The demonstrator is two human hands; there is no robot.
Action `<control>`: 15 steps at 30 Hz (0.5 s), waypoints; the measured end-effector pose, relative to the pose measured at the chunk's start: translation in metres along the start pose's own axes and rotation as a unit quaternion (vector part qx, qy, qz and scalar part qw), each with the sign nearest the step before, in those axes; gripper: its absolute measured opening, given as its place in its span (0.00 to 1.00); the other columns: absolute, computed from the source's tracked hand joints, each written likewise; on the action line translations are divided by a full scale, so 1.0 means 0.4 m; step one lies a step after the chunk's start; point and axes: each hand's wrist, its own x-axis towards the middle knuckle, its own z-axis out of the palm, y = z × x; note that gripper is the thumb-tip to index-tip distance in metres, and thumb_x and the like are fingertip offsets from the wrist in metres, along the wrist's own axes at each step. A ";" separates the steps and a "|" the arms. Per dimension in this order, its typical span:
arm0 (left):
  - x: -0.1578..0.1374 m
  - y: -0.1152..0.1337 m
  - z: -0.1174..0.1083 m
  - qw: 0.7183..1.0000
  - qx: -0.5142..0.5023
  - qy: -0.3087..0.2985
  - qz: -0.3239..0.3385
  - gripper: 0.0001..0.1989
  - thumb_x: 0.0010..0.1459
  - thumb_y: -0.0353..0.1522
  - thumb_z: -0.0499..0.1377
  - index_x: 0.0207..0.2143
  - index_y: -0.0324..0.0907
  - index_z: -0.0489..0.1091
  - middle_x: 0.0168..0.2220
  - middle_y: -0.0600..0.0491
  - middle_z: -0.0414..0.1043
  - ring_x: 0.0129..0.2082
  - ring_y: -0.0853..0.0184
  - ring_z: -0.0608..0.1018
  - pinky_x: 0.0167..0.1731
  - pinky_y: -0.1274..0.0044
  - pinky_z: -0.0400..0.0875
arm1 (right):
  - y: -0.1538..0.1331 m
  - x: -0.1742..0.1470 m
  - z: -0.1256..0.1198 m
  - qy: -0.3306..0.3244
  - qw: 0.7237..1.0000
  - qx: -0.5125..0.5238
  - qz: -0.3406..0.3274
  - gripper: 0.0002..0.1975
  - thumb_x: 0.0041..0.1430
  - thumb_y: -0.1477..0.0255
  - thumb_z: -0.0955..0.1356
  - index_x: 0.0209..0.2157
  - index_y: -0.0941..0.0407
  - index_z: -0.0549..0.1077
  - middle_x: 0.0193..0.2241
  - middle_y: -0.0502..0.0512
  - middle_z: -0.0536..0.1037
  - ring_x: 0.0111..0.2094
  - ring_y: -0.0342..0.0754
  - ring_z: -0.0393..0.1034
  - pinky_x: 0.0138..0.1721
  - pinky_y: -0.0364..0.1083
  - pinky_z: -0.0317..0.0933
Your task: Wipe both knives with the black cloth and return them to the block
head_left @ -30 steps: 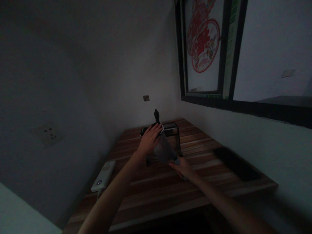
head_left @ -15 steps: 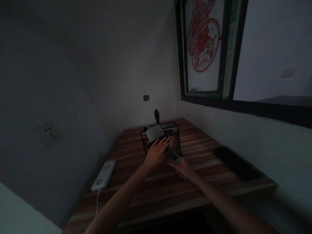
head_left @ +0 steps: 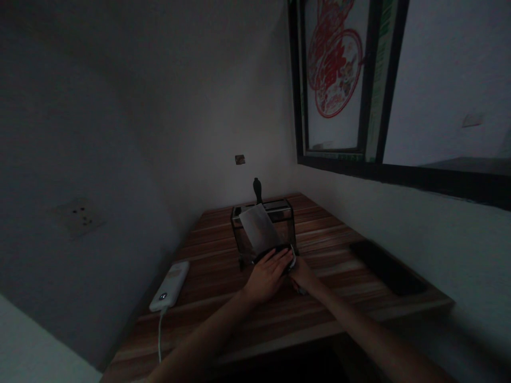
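A cleaver with a broad grey blade (head_left: pixel 259 229) points up and away from me over the table. My right hand (head_left: pixel 301 276) is closed around its handle, which is mostly hidden by the fingers. My left hand (head_left: pixel 269 274) presses a dark cloth-like piece (head_left: pixel 273 249) with a white edge across the blade near the handle, close to my right hand. The piece is too dim to name surely. Behind the blade stands a dark-framed knife holder (head_left: pixel 289 213), with a black knife handle (head_left: pixel 257 189) sticking up from it.
On the wood-grained table (head_left: pixel 223 287), a white power bank (head_left: pixel 171 284) with a white cable lies at the left. A flat black object (head_left: pixel 387 266) lies along the right side. Walls close in left and right, with a dark-framed window (head_left: pixel 335 80) above.
My left hand has slid the dark piece down the blade toward the handle, so more blade shows above it. My right hand and the cleaver have hardly moved.
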 end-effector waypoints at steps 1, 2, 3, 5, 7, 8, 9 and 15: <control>0.001 -0.001 -0.001 1.000 -0.001 0.000 -0.001 0.25 0.59 0.29 0.47 0.58 0.37 0.47 0.58 0.48 0.56 0.60 0.70 0.54 0.58 0.69 0.52 | -0.001 -0.001 0.001 0.003 1.000 0.002 0.003 0.09 0.42 0.64 0.61 0.19 0.55 0.61 0.06 0.43 0.59 0.07 0.39 0.53 0.07 0.38 0.46; 0.001 -0.003 -0.002 1.000 -0.001 0.000 -0.003 0.25 0.59 0.29 0.47 0.58 0.37 0.47 0.58 0.48 0.56 0.60 0.70 0.53 0.58 0.69 0.51 | -0.001 -0.001 0.001 0.006 1.000 0.004 0.004 0.08 0.41 0.64 0.61 0.18 0.55 0.61 0.06 0.43 0.59 0.07 0.39 0.53 0.07 0.38 0.46; 0.002 -0.004 -0.004 1.000 -0.002 -0.001 -0.004 0.25 0.59 0.30 0.47 0.58 0.37 0.47 0.58 0.49 0.55 0.60 0.70 0.53 0.59 0.68 0.51 | -0.001 -0.001 0.002 0.008 1.000 0.004 0.005 0.08 0.41 0.65 0.61 0.18 0.55 0.61 0.06 0.43 0.59 0.07 0.39 0.53 0.08 0.38 0.46; 0.002 -0.006 -0.007 1.000 -0.003 -0.003 0.000 0.25 0.59 0.30 0.47 0.59 0.38 0.46 0.59 0.49 0.55 0.60 0.70 0.53 0.59 0.68 0.51 | 0.001 0.000 0.002 0.005 1.000 0.001 0.001 0.08 0.40 0.66 0.61 0.16 0.55 0.60 0.05 0.43 0.58 0.07 0.39 0.53 0.08 0.38 0.46; 0.003 -0.007 -0.010 1.000 -0.003 -0.004 0.006 0.25 0.60 0.30 0.47 0.59 0.38 0.46 0.58 0.49 0.55 0.60 0.70 0.53 0.59 0.68 0.51 | 0.004 0.002 0.001 -0.003 1.000 -0.005 -0.004 0.09 0.40 0.66 0.61 0.15 0.55 0.59 0.05 0.43 0.58 0.07 0.39 0.54 0.08 0.38 0.46; 0.003 -0.008 -0.012 1.000 -0.004 -0.004 0.008 0.25 0.60 0.30 0.47 0.59 0.38 0.46 0.58 0.49 0.56 0.60 0.70 0.53 0.58 0.68 0.51 | 0.007 0.003 0.000 -0.005 1.000 -0.008 -0.003 0.09 0.40 0.66 0.61 0.14 0.55 0.59 0.05 0.43 0.58 0.07 0.39 0.54 0.08 0.38 0.46; 0.003 -0.008 -0.013 1.000 -0.004 -0.005 0.008 0.25 0.60 0.30 0.47 0.59 0.38 0.46 0.58 0.49 0.56 0.60 0.70 0.53 0.58 0.68 0.51 | 0.009 0.005 0.000 -0.008 1.000 -0.012 0.001 0.09 0.40 0.66 0.61 0.14 0.55 0.59 0.05 0.43 0.58 0.07 0.39 0.53 0.08 0.38 0.46; 0.010 -0.027 -0.020 1.000 -0.002 0.004 0.002 0.25 0.59 0.30 0.48 0.59 0.38 0.47 0.58 0.48 0.56 0.60 0.68 0.55 0.58 0.68 0.51 | 0.012 0.006 -0.005 -0.041 0.999 -0.020 -0.004 0.06 0.41 0.68 0.63 0.19 0.56 0.61 0.05 0.41 0.59 0.06 0.39 0.54 0.08 0.38 0.47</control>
